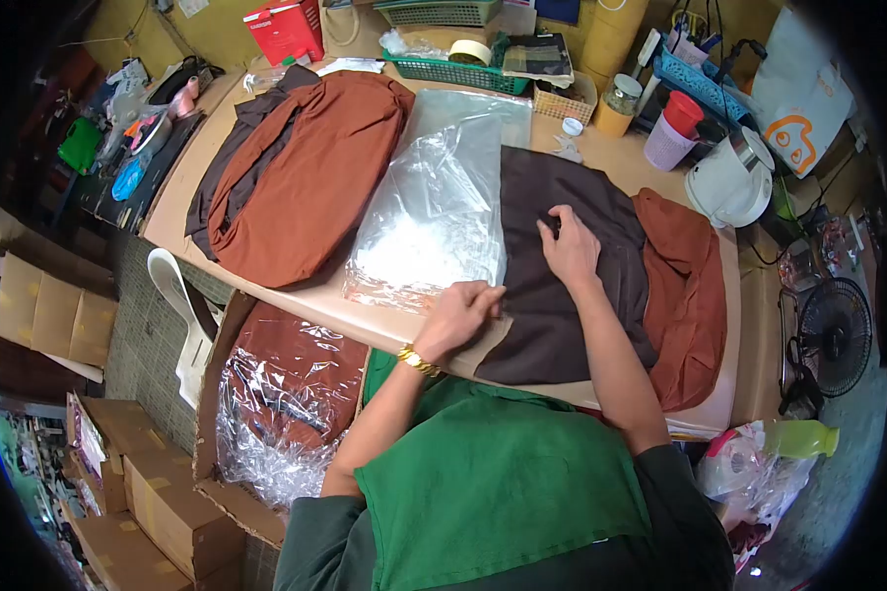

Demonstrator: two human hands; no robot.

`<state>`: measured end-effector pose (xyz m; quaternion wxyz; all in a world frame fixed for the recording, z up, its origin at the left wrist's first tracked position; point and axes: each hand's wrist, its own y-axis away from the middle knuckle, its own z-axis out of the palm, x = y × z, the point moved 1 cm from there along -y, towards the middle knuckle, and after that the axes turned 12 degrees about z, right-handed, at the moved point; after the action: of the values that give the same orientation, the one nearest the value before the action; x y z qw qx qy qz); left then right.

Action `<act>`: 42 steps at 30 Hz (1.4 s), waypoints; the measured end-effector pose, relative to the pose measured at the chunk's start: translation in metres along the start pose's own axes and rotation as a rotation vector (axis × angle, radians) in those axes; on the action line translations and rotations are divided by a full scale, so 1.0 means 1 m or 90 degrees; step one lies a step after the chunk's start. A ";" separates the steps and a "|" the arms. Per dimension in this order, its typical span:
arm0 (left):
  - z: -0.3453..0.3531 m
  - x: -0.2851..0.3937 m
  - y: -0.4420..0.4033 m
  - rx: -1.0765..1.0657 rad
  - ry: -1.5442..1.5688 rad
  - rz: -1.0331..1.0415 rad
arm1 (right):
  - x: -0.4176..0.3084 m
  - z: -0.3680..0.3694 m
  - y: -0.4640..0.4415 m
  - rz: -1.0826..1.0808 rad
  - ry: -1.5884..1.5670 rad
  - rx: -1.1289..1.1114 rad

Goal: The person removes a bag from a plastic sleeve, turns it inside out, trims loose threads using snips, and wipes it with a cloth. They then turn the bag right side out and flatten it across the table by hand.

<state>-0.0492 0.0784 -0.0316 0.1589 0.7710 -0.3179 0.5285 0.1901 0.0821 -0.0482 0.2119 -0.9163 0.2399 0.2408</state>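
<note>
Left hand point(460, 313) is resting near centre, at the lower right corner of the clear plastic bags point(432, 202), which are lying towards 12 o'clock on the counter point(172, 210); its fingers are curling close together, cannot tell whether holding film. Right hand point(574, 248) is resting towards 2 o'clock on the dark cloth point(552, 330), itself spreading around 3 o'clock; its fingers are bending loosely, a narrow gap showing at the thumb; rust cloth point(692, 315) is bordering the dark farther out at 3.
</note>
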 end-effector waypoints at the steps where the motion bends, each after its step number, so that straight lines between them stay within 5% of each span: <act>1: -0.011 0.000 0.005 0.023 0.004 0.008 | 0.003 -0.002 -0.003 -0.001 0.026 0.023; 5: -0.063 -0.015 0.024 0.245 0.072 -0.094 | 0.011 -0.005 -0.011 0.057 0.032 0.019; 8: -0.078 -0.045 0.012 0.443 0.227 0.011 | 0.011 -0.004 -0.009 0.034 0.030 0.036; 13: -0.003 0.006 -0.027 0.199 0.230 -0.049 | 0.009 -0.007 -0.010 0.055 0.036 0.022; 15: 0.029 -0.009 -0.042 0.178 -0.062 0.072 | 0.011 -0.006 -0.010 0.064 0.035 0.017; 17: 0.026 -0.003 -0.045 -0.033 -0.131 0.014 | 0.015 -0.004 -0.014 0.085 0.033 0.031; 21: 0.020 -0.001 -0.027 -0.125 -0.100 -0.019 | 0.011 -0.010 -0.015 0.093 0.042 0.020; 23: 0.022 -0.011 -0.022 0.006 0.020 0.064 | 0.005 -0.018 -0.017 0.067 -0.371 -0.228; 25: 0.019 -0.003 -0.024 0.021 -0.015 0.074 | -0.027 -0.041 0.012 0.008 -0.387 -0.457; 26: 0.018 0.003 -0.022 0.032 -0.050 0.083 | -0.018 -0.016 0.022 -0.177 -0.386 -0.401; 27: 0.014 0.013 -0.018 0.031 -0.050 0.082 | -0.026 -0.025 0.028 -0.178 -0.238 -0.441; 29: 0.003 0.033 -0.012 -0.050 -0.236 0.075 | -0.030 -0.029 0.033 -0.099 -0.173 -0.258; 32: -0.011 0.034 0.004 -0.019 -0.237 0.107 | -0.034 -0.042 0.032 0.101 -0.194 -0.245; 35: -0.032 0.030 0.017 -0.037 -0.280 0.070 | -0.032 -0.036 0.035 0.001 -0.259 -0.073; 38: -0.050 0.018 0.029 0.025 -0.271 0.066 | -0.023 -0.037 0.027 0.085 -0.274 -0.102; 41: -0.067 0.000 0.032 0.080 -0.266 0.038 | -0.023 -0.030 0.030 0.011 -0.407 -0.023; 42: -0.070 -0.006 0.030 0.153 -0.028 0.033 | -0.023 -0.034 0.033 0.025 -0.381 -0.039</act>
<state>-0.1206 0.0988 -0.0127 0.0445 0.7875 -0.2758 0.5494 0.1654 0.0465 -0.0179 0.2408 -0.8056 0.1769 0.5116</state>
